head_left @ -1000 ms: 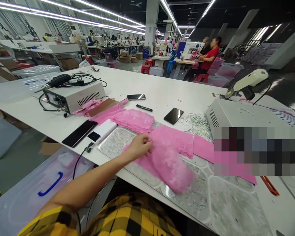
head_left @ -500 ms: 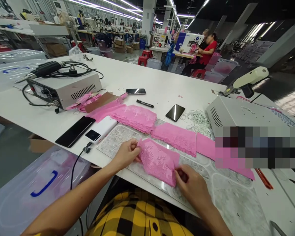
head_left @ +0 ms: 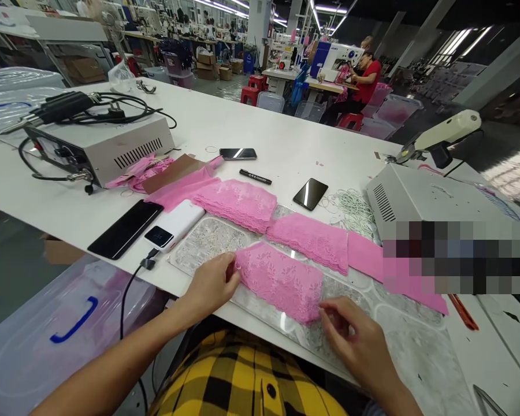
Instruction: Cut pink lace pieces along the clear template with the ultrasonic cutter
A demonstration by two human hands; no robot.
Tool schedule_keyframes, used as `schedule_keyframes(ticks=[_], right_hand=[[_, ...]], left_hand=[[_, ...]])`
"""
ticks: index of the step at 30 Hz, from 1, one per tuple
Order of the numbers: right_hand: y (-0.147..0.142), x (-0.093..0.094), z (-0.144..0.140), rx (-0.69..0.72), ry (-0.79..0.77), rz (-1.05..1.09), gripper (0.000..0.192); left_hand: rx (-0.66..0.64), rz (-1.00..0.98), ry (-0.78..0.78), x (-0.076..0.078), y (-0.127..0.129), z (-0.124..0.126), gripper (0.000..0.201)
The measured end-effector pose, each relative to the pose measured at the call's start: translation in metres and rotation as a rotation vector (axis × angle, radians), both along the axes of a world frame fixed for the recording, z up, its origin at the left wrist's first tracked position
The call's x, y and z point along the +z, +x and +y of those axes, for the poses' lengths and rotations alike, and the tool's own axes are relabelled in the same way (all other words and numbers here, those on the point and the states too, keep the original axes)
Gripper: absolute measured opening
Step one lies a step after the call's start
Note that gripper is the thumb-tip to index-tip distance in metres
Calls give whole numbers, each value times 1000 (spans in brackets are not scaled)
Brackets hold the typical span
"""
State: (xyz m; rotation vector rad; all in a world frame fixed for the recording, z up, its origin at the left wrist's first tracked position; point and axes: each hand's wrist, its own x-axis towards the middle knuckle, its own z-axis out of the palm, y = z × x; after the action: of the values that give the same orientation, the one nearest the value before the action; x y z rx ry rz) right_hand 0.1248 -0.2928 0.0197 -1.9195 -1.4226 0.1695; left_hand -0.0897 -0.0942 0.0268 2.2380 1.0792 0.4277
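Note:
A pink lace piece (head_left: 279, 280) lies spread out on the marble-patterned board in front of me. At its left end, my left hand (head_left: 212, 283) is closed, with the fingertips pinching the edge; part of the grip is hidden. My right hand (head_left: 357, 338) has thumb and forefinger pinched at the lower right corner, the other fingers curled. Just behind the piece lie a stack of pink lace pieces (head_left: 236, 202) and a second lace stack (head_left: 307, 240). Plain pink fabric (head_left: 364, 254) continues to the right, partly covered by a blurred patch.
The marble-patterned board (head_left: 416, 352) rests along the table's front edge. Around it are a white power bank (head_left: 177, 225) with a cable, a large black phone (head_left: 125, 228), a black marker (head_left: 255, 177), a smaller phone (head_left: 311, 193) and tangled pale cord (head_left: 353, 211). Grey machine boxes (head_left: 112, 144) flank both sides.
The lace piece has gone from slightly lifted and creased to flatter and more stretched out on the board. My hands have moved a little farther apart. The camera view has shifted slightly.

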Motion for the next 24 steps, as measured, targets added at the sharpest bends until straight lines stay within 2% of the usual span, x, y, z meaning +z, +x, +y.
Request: schedule_keyframes(ticks=[3, 7, 10, 14, 19, 22, 24], right_hand=[[-7, -7, -10, 70, 63, -113, 12], [-1, -14, -8, 66, 23, -110, 14], [5, -10, -6, 70, -13, -61, 15], [-2, -3, -7, 70, 22, -78, 15], [-16, -11, -9, 120, 115, -246, 11], [-11, -24, -12, 129, 128, -323, 15], [-2, -33, -16, 183, 106, -327, 19]], left_hand=[[-14, 80, 71, -1, -1, 0, 11], [-23, 156, 135, -2, -1, 0, 7], [-23, 207, 191, -4, -5, -1, 7], [-73, 228, 274, -8, -13, -2, 11], [-82, 130, 178, -5, -18, 2, 11], [-62, 162, 132, -2, -15, 5, 13], [-41, 184, 138, -2, -13, 6, 12]])
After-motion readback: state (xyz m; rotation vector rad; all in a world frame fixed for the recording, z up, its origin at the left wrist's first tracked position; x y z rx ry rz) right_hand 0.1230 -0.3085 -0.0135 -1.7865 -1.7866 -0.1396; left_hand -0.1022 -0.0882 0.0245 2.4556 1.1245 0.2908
